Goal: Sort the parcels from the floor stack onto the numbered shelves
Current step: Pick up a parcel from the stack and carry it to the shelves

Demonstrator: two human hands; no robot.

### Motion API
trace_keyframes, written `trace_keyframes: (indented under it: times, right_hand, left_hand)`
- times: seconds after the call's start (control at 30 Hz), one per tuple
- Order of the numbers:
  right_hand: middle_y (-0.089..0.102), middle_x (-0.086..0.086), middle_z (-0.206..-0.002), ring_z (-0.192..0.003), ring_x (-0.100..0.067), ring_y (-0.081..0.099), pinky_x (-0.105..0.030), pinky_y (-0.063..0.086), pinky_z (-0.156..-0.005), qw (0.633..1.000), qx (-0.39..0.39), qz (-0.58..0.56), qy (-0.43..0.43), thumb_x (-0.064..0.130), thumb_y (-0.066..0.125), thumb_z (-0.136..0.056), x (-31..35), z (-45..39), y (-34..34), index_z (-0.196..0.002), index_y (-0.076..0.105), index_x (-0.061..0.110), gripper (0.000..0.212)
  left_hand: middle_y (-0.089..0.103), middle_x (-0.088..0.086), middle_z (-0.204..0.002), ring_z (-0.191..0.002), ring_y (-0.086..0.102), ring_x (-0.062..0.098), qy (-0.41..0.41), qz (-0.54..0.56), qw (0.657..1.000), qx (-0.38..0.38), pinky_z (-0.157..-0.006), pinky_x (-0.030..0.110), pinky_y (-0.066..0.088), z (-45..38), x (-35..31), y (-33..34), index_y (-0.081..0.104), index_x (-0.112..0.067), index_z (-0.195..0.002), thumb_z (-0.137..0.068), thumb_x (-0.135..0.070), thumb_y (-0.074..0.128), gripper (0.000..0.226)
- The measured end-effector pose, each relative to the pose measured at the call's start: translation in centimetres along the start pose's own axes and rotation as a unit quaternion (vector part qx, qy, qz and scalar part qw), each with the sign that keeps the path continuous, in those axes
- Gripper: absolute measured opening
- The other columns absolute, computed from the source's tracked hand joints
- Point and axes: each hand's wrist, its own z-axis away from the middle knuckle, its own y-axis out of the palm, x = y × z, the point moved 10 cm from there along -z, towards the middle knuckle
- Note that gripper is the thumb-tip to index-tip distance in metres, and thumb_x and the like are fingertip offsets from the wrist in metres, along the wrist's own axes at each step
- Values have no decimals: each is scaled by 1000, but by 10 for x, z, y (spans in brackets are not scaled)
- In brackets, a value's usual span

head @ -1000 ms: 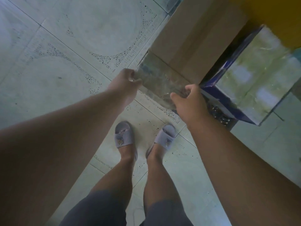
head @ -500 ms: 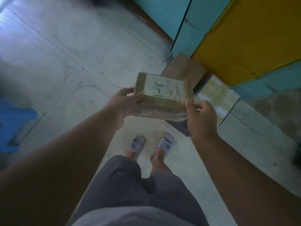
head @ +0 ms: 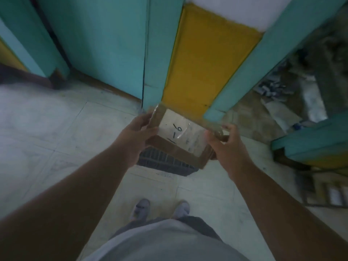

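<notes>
Parcel point(head: 180, 137), one, brown cardboard wrapped in clear tape, white label on top with handwritten "1-6". Held up in front of the person, off the floor, between both hands. Left hand point(head: 136, 131) grips its left side, thumb on top edge, fingers curled round the far side. Right hand point(head: 225, 142) grips its right side, thumb on the label edge, fingers wrapped round the right edge.

Around: teal door panels point(head: 105, 44) straight ahead, a yellow strip point(head: 205, 61) between two teal frames, white patch above it. Dark grated object point(head: 165, 162) sits on the floor directly below the parcel, partly hidden by it; cannot tell what it is. Right side: cluttered open bay point(head: 293, 95) with blurred grey and white stuff, not countable. A teal and yellow ledge point(head: 316, 146) sticks out low on the right, near the right forearm. Slatted thing point(head: 325, 193) on the floor under it, blurred.

Two feet in grey slippers point(head: 142, 208) on pale floor tiles point(head: 56, 132), just behind the grate. Grey shirt point(head: 165, 242) at bottom.

Open floor runs wide to the left and behind; right side is tight against the ledge and clutter. Brown skirting lines the base of the teal wall.
</notes>
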Motion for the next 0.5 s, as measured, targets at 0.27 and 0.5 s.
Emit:
trace_keyframes:
  times: [0.27,0.5]
  right_hand:
    - [74,-2,-107,-89,-24,75,-51,61,-74,978,-62,-198,26,35,83,-76,-61,71,-140,-108,57,33,41]
    - [73,1,-102,-84,-16,75,-39,61,-69,920,-283,-270,-17,26,75,-87,-176,180,-362,-114,52,25,35]
  left_hand:
    - [66,-14,-106,-96,60,5,204,-260,944,11,-72,27,44,48,-65,164,64,-35,-117,-91,-45,68,28]
    - [69,-9,-116,-105,67,8,225,-135,938,225,-90,28,54,132,-9,451,65,-46,-116,-86,-28,78,37]
